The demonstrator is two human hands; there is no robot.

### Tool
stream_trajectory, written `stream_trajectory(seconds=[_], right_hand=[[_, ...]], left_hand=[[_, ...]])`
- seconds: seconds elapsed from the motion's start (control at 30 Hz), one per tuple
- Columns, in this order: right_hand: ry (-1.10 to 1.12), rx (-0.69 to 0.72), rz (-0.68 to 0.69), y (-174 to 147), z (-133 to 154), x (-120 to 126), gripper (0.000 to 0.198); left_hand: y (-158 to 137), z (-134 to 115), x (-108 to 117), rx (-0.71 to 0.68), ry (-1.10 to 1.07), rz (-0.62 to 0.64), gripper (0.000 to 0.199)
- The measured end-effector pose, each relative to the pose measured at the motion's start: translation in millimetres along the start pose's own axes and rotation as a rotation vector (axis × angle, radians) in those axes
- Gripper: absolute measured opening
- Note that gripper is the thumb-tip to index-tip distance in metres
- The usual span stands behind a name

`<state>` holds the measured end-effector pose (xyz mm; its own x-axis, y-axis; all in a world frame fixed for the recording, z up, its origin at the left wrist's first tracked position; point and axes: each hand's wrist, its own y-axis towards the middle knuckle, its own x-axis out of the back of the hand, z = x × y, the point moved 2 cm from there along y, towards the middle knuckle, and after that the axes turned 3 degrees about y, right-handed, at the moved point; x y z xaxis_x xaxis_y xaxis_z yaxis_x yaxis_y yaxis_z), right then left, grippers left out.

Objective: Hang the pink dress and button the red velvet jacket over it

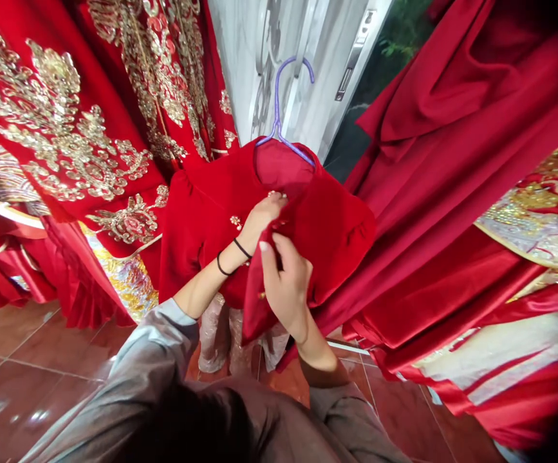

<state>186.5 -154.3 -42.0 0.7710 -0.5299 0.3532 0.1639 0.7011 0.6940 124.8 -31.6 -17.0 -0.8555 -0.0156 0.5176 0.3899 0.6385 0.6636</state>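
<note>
Grey sleeves point(153, 360) reach toward a red velvet dress point(201, 218) on a thin purple hanger point(279, 96), between gold-embroidered robes point(66, 128) and smooth red drapes point(452, 193). Right hand point(286, 283) pinches the folded front flap; left hand point(262, 215), fingers curled, presses the collar fastening.

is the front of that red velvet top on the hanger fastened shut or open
Open: the right hand folds the red velvet top's front flap back; the left hand is at its collar.

Gold-embroidered red robes point(66, 122) hang above a glossy tiled floor point(27, 366).
</note>
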Motion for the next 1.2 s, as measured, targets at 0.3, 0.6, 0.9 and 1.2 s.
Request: stream_trajectory(seconds=[0.3, 0.6, 0.9, 1.2], right_hand=[[0.018, 0.073, 0.425, -4, -39, -69, 0.063], [0.396, -0.36, 0.366, -131, -111, -72, 0.028], [0.658, -0.879, 0.036, -133, -243, -5, 0.028], [0.854, -1.029, -0.251, -177, -251, -30, 0.016]], left_hand=[[-22, 30, 48, -0.013, -0.086, 0.118, 0.063], [-37, 31, 39, -0.06, 0.101, 0.351, 0.035], [2, 34, 72, -0.089, 0.028, 0.684, 0.04], [15, 32, 86, 0.098, 0.595, 0.344, 0.009]])
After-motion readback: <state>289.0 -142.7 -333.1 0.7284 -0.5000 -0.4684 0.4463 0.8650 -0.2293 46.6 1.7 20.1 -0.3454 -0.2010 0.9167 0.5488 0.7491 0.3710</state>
